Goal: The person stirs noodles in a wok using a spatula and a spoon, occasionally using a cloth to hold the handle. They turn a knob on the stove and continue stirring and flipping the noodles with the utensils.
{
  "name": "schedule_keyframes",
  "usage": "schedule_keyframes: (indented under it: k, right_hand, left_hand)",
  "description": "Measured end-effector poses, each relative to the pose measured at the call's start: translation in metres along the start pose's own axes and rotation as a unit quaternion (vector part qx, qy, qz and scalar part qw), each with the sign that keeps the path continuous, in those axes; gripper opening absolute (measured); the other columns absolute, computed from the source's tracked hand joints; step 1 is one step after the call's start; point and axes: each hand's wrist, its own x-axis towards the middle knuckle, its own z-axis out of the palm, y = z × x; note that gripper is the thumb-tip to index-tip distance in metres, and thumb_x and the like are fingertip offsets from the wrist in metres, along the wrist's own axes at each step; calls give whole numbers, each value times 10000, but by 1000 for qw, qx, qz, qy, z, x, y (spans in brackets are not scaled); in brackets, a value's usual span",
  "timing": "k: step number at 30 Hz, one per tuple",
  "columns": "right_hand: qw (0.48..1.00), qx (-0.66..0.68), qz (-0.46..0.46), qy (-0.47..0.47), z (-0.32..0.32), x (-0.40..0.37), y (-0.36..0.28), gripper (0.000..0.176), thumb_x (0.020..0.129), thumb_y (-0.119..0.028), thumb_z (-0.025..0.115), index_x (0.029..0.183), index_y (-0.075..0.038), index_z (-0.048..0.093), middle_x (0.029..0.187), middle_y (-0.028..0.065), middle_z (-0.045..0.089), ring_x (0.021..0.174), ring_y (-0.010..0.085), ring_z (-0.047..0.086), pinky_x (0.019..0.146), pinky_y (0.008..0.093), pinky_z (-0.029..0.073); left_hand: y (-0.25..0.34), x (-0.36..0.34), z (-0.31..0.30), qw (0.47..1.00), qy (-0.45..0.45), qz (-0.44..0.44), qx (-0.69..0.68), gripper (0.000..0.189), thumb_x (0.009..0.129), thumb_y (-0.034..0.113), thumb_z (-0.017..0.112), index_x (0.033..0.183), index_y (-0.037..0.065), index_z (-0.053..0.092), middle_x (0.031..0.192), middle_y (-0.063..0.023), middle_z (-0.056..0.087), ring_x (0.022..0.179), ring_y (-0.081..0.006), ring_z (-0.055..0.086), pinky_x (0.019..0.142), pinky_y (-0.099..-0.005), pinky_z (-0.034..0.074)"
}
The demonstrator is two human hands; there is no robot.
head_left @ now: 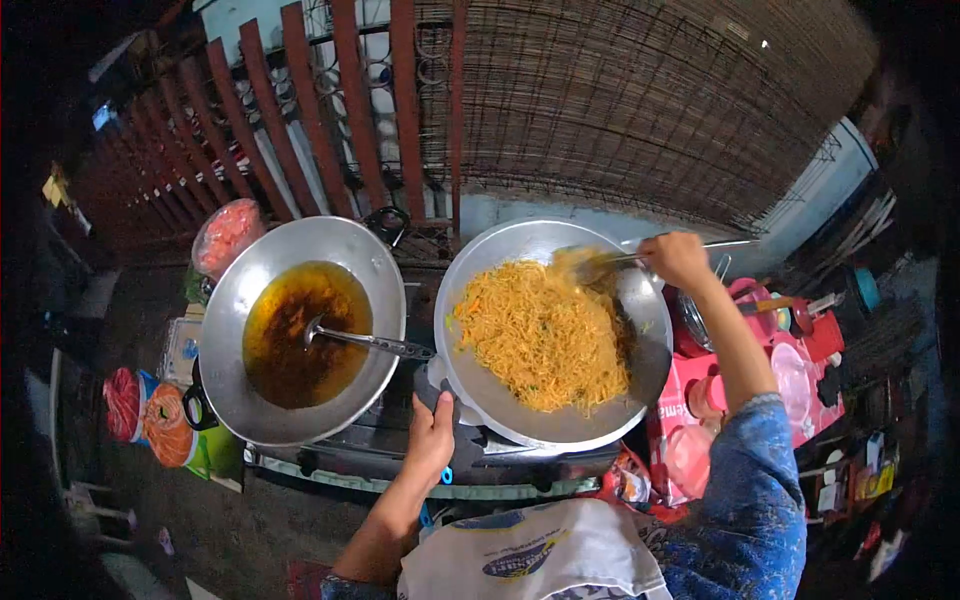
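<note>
Fried noodles (540, 335) with bits of vegetable fill the middle of a wide metal wok (480, 395). My right hand (680, 262) is closed around the handle of a metal spatula (610, 260), whose blade is in the noodles at the wok's far right side. Some noodles there are blurred by motion. At the wok's near left rim, my left hand (432, 435) grips a grey cloth (437, 385) that covers the edge; a handle beneath it is hidden. To the left, a second wok (225, 340) holds dark oil (300, 370) with a metal ladle (370, 343) resting in it.
Both woks sit on a stove (400, 465). At left are bags of orange food (170, 425) and a pink-filled bag (230, 235). A red-covered surface (670, 410) with pink containers (706, 396) stands at right. Behind are a slatted fence (300, 100) and a woven screen (640, 110).
</note>
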Motion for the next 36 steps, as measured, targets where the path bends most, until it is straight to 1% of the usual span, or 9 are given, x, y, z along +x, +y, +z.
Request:
schedule_keyframes:
  k: [8,15,18,22,24,27,32,34,36]
  right_hand:
    - [915,361,-174,-36,44,26,-51,187,744,-279,642,924,-234,666,875,34,663,798,227,628,706,332,481]
    - [912,374,-167,-30,-10,-12,0,187,744,-275,643,907,-186,671,858,50,661,774,228,631,679,325,482]
    - [967,240,-87,15,-54,-50,-5,171,749,-250,629,899,-179,671,840,63,657,756,250,626,654,343,485]
    - [966,186,-66,165,-53,-88,-22,168,756,-169,582,896,-155,673,793,77,634,730,271,613,632,369,484]
    - [959,153,-32,235,-46,-105,-37,198,751,-103,554,901,-154,674,800,76,609,744,270,598,631,368,484]
    - [946,215,-43,239,-10,-125,-57,353,688,21,547,1004,-114,627,888,126,579,792,288,582,677,377,491]
    - [930,330,13,163,18,-156,-95,425,696,70,474,1080,-87,569,985,167,569,852,367,576,704,414,480]
    - [927,351,61,120,11,-167,-110,433,700,63,476,1101,-82,552,1022,181,560,879,377,569,722,416,478]
    - [926,336,43,164,19,-170,-117,440,698,35,516,1114,-105,528,951,162,554,802,371,577,661,432,480]
  left_hand:
    - [-34,14,-3,997,25,15,67,622,906,333,426,1322,-74,206,1331,-212,346,1241,-277,327,1016,-320,251]
    - [-10,2,-1,999,23,-45,-4,769,883,438,439,1353,-71,104,1370,-220,280,1263,-276,295,1022,-316,240]
    - [-19,4,1,998,38,-52,-26,769,882,446,441,1356,-62,111,1386,-213,250,1271,-269,276,1021,-318,237]
    - [-29,-14,3,989,38,0,-139,810,884,446,442,1362,-61,28,1418,-207,164,1306,-250,196,1047,-321,181]
    - [5,-47,11,984,119,-69,-115,819,886,440,445,1365,-50,-4,1424,-197,142,1309,-248,174,1056,-333,151]
    - [0,-80,3,954,232,-50,-182,849,861,473,471,1370,-41,27,1419,-188,150,1302,-258,178,1060,-350,131]
    - [-6,-126,-27,934,239,-11,-267,775,848,439,507,1356,-31,156,1346,-174,305,1233,-293,315,1032,-388,218]
    - [-6,-139,-40,901,227,89,-358,452,877,340,497,1185,12,456,1149,-98,515,1046,-222,501,925,-381,380]
    - [-4,-151,-64,912,267,19,-311,674,847,385,540,1322,2,256,1278,-159,382,1146,-286,420,966,-402,322]
